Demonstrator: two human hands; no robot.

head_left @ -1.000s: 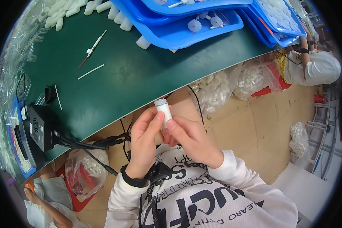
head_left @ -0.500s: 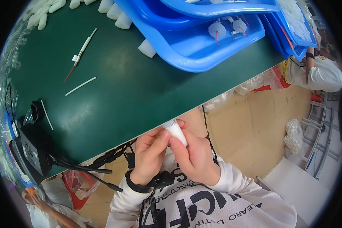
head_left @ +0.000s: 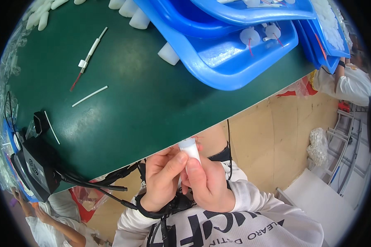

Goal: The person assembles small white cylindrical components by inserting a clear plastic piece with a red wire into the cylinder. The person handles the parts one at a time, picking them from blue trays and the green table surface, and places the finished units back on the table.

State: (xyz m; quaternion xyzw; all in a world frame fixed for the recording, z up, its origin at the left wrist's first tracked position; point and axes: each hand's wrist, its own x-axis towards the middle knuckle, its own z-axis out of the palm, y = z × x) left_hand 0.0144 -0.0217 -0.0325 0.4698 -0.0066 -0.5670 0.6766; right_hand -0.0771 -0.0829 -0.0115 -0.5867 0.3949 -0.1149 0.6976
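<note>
Just off the table's near edge, both of my hands grip one white plastic tube (head_left: 193, 152) with a pale translucent disc-like end (head_left: 187, 143) facing up. My left hand (head_left: 163, 175) is closed on it from the left, thumb against its side. From the right, my right hand (head_left: 208, 179) wraps its lower part, and its thumb hides some of the surface. Thin red wires (head_left: 198, 136) stick out beside the top end. On the green table (head_left: 144, 107) lie a thin white stick (head_left: 90, 96) and a slim white-and-metal piece with red wires (head_left: 88, 57).
Stacked blue trays (head_left: 231, 82) holding white discs with red wires fill the far right. White cylinders (head_left: 169, 53) lie beside them. At the left stands a black device (head_left: 37, 164) with thick cables. Other people work at lower left (head_left: 57, 224) and far right (head_left: 354, 82).
The tube has tipped more upright between my hands, so its translucent end shows more fully. Red wires now show beside it. The whole view has shifted slightly.
</note>
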